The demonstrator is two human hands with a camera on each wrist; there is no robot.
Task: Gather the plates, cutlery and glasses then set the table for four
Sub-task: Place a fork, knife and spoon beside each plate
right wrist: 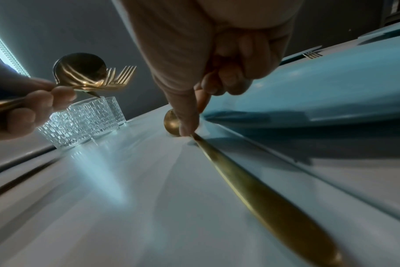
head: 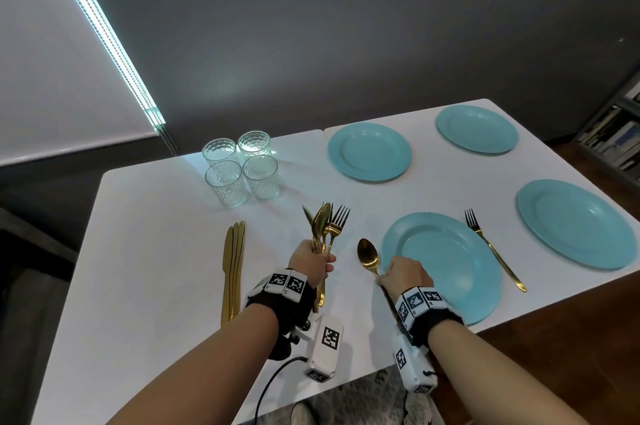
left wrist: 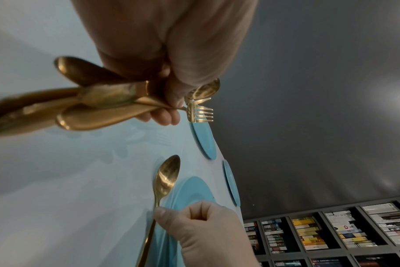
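Several turquoise plates lie on the white table [head: 145, 234]. Just left of the nearest plate [head: 446, 261] lies a gold spoon [head: 368, 256] [left wrist: 166, 178] [right wrist: 251, 182], and my right hand [head: 403, 275] [left wrist: 194, 216] [right wrist: 194, 124] pinches its handle low against the tabletop. My left hand [head: 313, 260] [left wrist: 167, 112] grips a bundle of gold spoons and forks [head: 325, 225] [left wrist: 80, 106] [right wrist: 89, 75], held upright above the table. A single gold fork [head: 493, 249] lies right of the nearest plate. Several gold knives [head: 233, 268] lie side by side at the left.
Several clear patterned glasses [head: 242, 168] [right wrist: 84, 119] stand grouped at the back of the table. A grey wall runs behind the table. A bookshelf [head: 616, 133] [left wrist: 331, 234] stands at the right. The near table edge is just under my wrists.
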